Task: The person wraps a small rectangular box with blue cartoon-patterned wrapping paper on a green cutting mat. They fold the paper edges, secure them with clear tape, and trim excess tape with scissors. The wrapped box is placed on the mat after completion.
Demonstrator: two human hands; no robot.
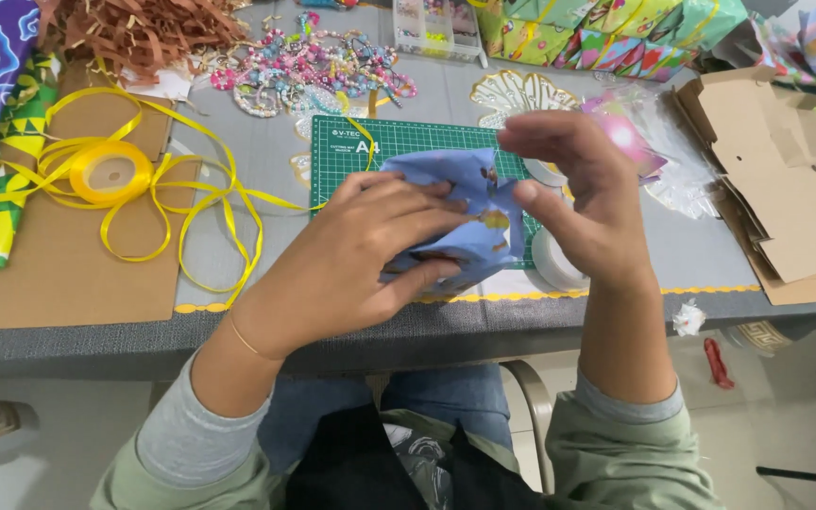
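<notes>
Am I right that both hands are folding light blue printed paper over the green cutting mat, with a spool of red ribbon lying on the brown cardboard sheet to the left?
Nearly: the ribbon is yellow, not red. The head view shows the yellow ribbon spool on the brown cardboard sheet, while the left hand and right hand hold the light blue printed paper over the green cutting mat.

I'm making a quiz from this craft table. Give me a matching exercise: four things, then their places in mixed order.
Things:
1. yellow ribbon spool
2. light blue wrapping paper
3. brown cardboard box
4. bead strings

Places:
A. far side of the table, beyond the green cutting mat
B. between the left hand and right hand
C. right side of the table
D. left, on flat brown cardboard

Pairs: 1-D, 2-B, 3-C, 4-A
</notes>
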